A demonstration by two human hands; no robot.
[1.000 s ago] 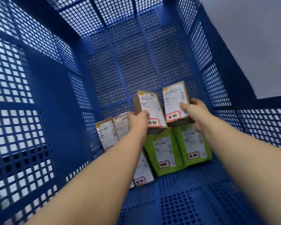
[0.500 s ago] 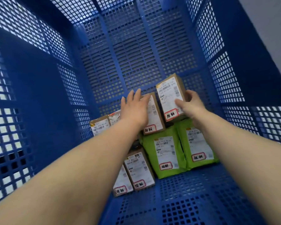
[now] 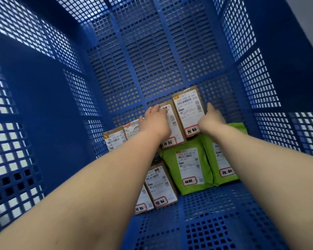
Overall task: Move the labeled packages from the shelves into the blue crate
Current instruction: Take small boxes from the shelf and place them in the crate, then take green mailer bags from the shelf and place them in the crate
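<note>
Left hand (image 3: 156, 123) open on left box (image 3: 177, 129); right hand (image 3: 210, 119) against right box (image 3: 188, 112), grip unclear.

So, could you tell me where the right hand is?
Head view, right of centre: the right hand touches the right brown box, above a green package.

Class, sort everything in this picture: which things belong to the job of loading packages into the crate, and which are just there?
Job: blue crate, left hand, right hand, left top box, right top box, left green package, right green package, other labelled boxes.
Just there: grey surface outside the crate.
</note>
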